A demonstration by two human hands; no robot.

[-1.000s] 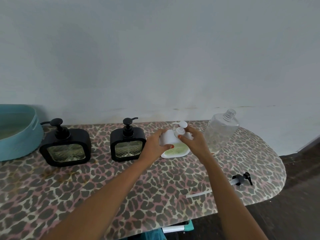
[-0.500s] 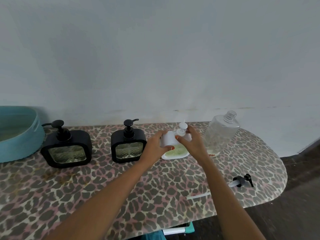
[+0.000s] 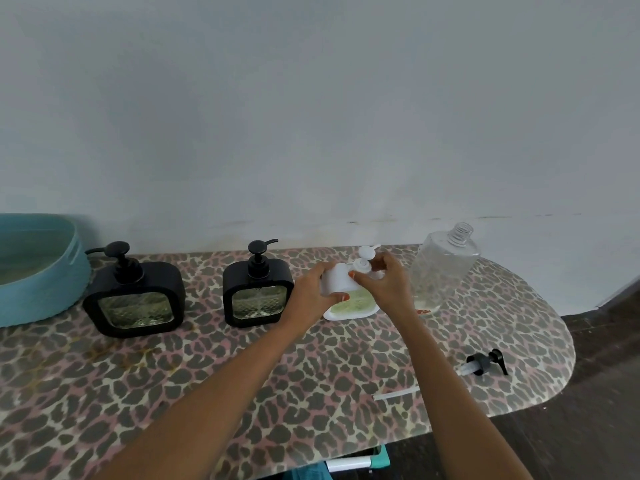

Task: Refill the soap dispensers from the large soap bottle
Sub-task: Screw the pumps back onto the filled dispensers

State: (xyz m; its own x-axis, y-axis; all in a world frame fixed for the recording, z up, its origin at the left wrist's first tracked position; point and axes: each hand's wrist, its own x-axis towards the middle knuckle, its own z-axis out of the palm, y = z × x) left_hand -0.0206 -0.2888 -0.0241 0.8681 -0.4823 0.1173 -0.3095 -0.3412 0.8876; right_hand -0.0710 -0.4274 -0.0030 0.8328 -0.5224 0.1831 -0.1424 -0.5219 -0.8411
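Gripping the white dispenser [image 3: 337, 280] right of frame centre: left hand [image 3: 313, 292] is wrapped round its body, right hand [image 3: 384, 285] pinches the collar under the white pump head [image 3: 366, 252]. Both forearms reach in from the bottom edge. The dispenser sits on the tabletop [image 3: 311, 375], green soap low inside.

Count: three dispensers, namely the white one, the near black dispenser [image 3: 258, 292] and the far-left black dispenser [image 3: 133, 297], both with pumps on. One large soap bottle [image 3: 443, 268], clear and uncapped, stands just right of the right hand. One loose black pump [image 3: 483, 362] lies lower right. A teal basin [image 3: 41, 271] is at the left edge.
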